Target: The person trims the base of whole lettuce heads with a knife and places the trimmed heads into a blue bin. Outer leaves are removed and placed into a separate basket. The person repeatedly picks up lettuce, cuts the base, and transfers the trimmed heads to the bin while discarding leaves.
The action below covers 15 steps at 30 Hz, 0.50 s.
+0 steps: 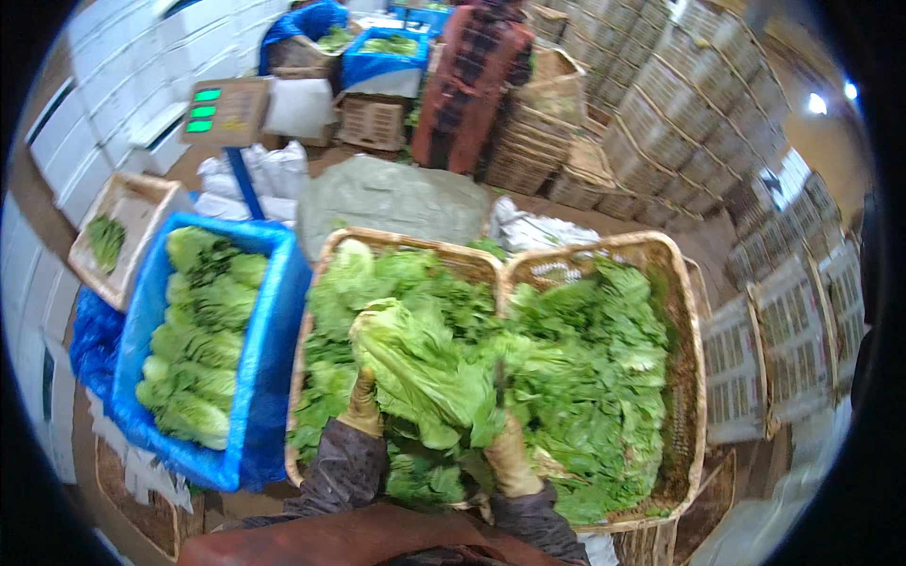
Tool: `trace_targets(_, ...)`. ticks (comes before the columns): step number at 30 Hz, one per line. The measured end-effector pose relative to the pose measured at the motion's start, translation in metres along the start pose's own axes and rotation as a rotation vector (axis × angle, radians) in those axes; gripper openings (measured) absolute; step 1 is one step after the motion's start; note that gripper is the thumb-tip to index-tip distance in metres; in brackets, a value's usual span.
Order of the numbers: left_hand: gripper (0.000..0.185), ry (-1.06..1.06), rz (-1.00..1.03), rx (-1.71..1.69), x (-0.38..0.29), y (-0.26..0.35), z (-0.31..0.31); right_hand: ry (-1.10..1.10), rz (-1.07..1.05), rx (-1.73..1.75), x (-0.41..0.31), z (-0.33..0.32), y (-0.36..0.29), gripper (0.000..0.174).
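Observation:
My left hand, in a yellowish glove, grips a head of leafy green lettuce from below and the left. Its pale base points up and to the left, above the left plastic crate of loose lettuce. My right hand, gloved too, is closed around what looks like a knife; its dark narrow blade stands upright against the leaf ends. The handle is hidden in the glove. Beside it, the right crate holds a heap of green leaves.
To the left, a blue-lined crate holds rows of lettuce heads. Behind it are a scale display on a blue post and a pale crate with some greens. A person stands at the back. Stacked crates line the right.

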State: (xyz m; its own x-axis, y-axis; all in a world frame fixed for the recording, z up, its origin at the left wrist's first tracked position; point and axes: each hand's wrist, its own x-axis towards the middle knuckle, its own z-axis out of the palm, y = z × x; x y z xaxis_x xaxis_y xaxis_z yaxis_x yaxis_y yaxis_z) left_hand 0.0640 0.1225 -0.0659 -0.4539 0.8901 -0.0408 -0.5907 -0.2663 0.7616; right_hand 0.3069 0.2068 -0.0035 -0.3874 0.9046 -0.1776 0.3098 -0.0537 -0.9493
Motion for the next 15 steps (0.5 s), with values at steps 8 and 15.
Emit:
trace_targets(8,0.125,-0.39,-0.094,0.266,-0.047,0.075,-0.072,-0.433,-0.905,-0.721,-0.014,0.015,-0.078,0.03)
trace_targets(15,0.108,-0.369,-0.305,0.255,-0.1,0.113,-0.041,-0.81,-0.762,-1.391,0.018,0.068,-0.113,0.029)
